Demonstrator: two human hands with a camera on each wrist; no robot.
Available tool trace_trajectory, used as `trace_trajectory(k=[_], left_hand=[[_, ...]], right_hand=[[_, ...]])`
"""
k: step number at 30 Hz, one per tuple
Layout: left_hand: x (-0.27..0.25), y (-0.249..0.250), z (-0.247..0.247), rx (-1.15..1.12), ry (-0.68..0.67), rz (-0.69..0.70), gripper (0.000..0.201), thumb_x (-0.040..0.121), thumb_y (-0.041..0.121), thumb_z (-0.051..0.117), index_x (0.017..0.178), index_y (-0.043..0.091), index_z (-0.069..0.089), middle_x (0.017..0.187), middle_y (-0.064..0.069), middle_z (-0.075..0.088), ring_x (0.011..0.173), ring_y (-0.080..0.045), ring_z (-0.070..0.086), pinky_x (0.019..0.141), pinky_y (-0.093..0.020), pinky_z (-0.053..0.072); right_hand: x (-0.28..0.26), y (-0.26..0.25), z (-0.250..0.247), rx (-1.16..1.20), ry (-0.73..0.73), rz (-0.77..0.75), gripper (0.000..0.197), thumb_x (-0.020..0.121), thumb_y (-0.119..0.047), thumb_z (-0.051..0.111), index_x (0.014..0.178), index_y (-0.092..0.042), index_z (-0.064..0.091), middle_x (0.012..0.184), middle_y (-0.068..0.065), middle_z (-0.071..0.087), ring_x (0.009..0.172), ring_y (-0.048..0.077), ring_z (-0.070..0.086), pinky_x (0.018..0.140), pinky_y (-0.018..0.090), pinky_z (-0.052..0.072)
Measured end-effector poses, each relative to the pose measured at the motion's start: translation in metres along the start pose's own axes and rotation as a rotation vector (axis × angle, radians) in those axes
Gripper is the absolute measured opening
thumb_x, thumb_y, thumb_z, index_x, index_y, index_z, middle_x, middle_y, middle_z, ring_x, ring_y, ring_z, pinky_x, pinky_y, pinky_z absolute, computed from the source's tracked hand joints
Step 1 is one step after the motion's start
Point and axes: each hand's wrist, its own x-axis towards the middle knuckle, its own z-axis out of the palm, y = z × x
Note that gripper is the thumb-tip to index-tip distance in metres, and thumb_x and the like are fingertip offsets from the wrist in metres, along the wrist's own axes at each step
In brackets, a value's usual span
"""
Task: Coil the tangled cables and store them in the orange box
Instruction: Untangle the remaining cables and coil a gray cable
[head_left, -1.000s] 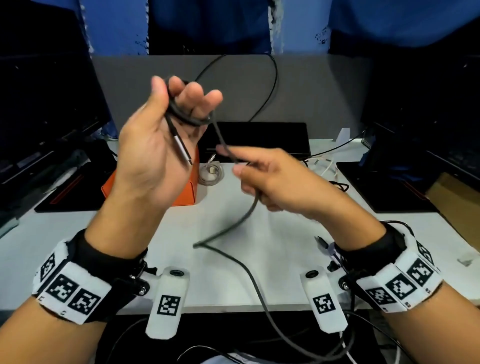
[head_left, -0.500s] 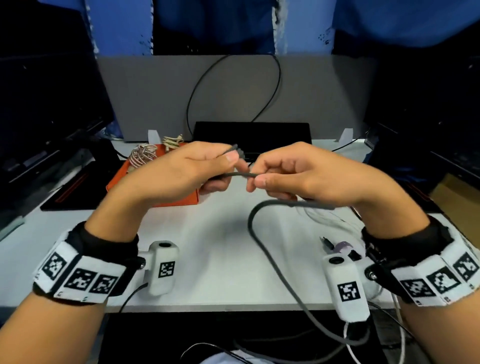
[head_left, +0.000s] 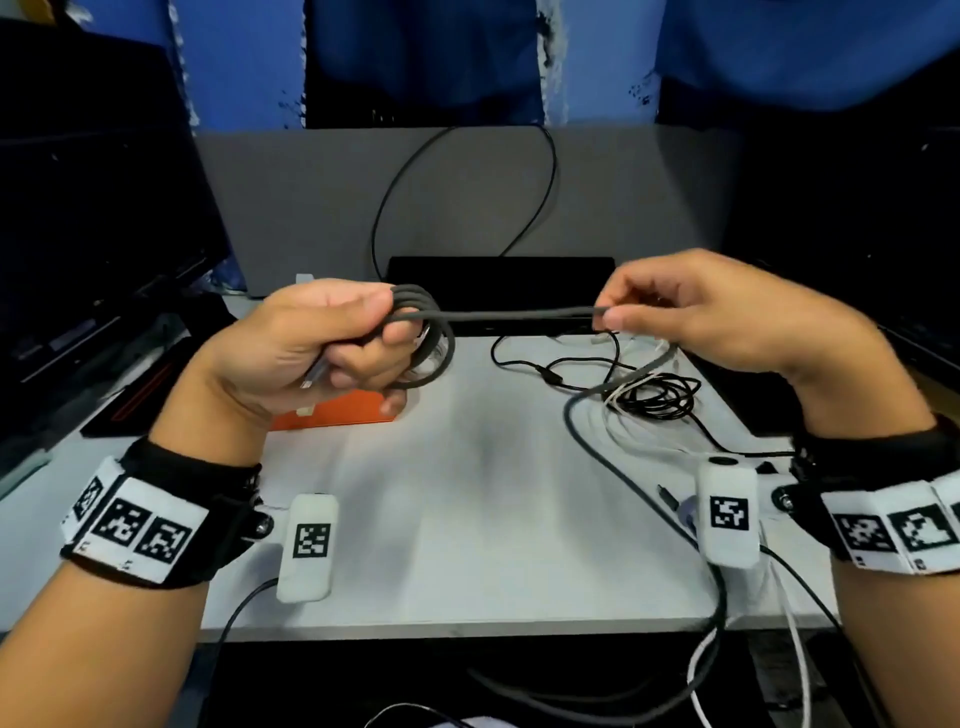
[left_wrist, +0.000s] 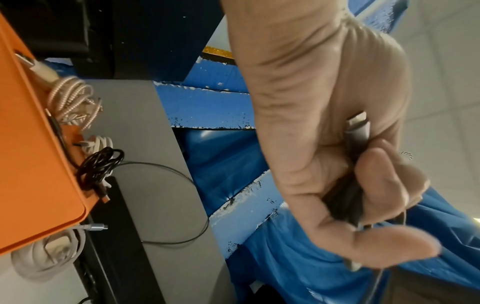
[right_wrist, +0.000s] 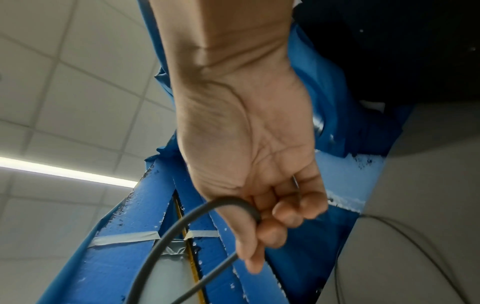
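Nearest the viewer, the grey cable (head_left: 613, 457) trails off the front edge of the table (head_left: 467, 545) and out of view below, so a long length remains unwound. Above the table, the left hand (head_left: 311, 353) has its fingers curled round several finished loops of that cable, with a metal plug end showing under the palm. The right hand (head_left: 711, 317) pinches the same cable between thumb and fingers, drawing a taut span across to the left hand. Coiling of this cable is judged partly complete.

Behind the right hand, a tangle of black and white cables (head_left: 649, 395) lies loose on the table, not yet coiled. Behind the left hand sits the orange box (head_left: 343, 413); the left wrist view shows the orange box (left_wrist: 39, 164) already holding coiled cables (left_wrist: 75, 100), beige, white and black. One white coil (left_wrist: 46, 257) lies just beside it; whether inside cannot be told.
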Motion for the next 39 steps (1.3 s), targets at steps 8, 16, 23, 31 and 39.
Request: trace_trajectory(k=[8, 16, 23, 31, 39], left_hand=[[0.008, 0.008, 0.01, -0.305, 0.063, 0.009, 0.024, 0.106, 0.031, 0.047, 0.091, 0.015, 0.057, 0.066, 0.005, 0.027, 0.056, -0.01, 0.028, 0.042, -0.027, 0.05], [0.03, -0.008, 0.049, -0.399, 0.034, 0.093, 0.027, 0.104, 0.035, 0.043, 0.087, 0.018, 0.054, 0.06, 0.006, 0.028, 0.051, -0.009, 0.027, 0.039, -0.02, 0.048], [0.036, -0.015, 0.044, -0.47, -0.031, 0.069, 0.033, 0.108, 0.029, 0.034, 0.102, 0.007, 0.058, 0.07, -0.002, 0.059, 0.074, -0.019, 0.063, 0.074, -0.041, 0.061], [0.031, -0.011, 0.051, -0.148, 0.108, 0.051, 0.051, 0.102, 0.044, 0.033, 0.068, 0.019, 0.06, 0.05, 0.005, 0.051, 0.074, -0.022, 0.061, 0.09, -0.041, 0.056], [0.036, -0.019, 0.054, -0.19, 0.118, 0.087, 0.042, 0.102, 0.035, 0.037, 0.076, 0.015, 0.063, 0.061, -0.003, 0.058, 0.085, -0.027, 0.066, 0.092, -0.035, 0.053]], right_hand=[[0.008, -0.007, 0.009, -0.546, 0.521, 0.057, 0.057, 0.101, -0.034, 0.061, 0.153, -0.017, 0.045, 0.144, 0.015, 0.048, 0.136, 0.039, 0.041, 0.114, 0.057, 0.031], [0.003, -0.075, 0.086, 0.287, 0.223, -0.231, 0.048, 0.111, -0.039, 0.036, 0.155, -0.021, 0.039, 0.119, -0.01, 0.067, 0.095, 0.008, 0.07, 0.084, 0.027, 0.054], [0.015, -0.066, 0.092, 0.485, 0.281, -0.142, 0.035, 0.107, -0.049, 0.035, 0.093, -0.024, 0.054, 0.084, 0.005, 0.069, 0.075, 0.027, 0.065, 0.066, 0.051, 0.053], [-0.001, -0.08, 0.071, 0.684, 0.092, -0.159, 0.043, 0.114, -0.036, 0.034, 0.082, -0.011, 0.048, 0.07, 0.0, 0.068, 0.062, 0.012, 0.063, 0.055, 0.026, 0.039], [0.003, -0.083, 0.076, 0.761, 0.168, -0.109, 0.046, 0.113, -0.036, 0.034, 0.079, -0.011, 0.053, 0.06, -0.004, 0.063, 0.05, 0.011, 0.051, 0.05, 0.022, 0.039]])
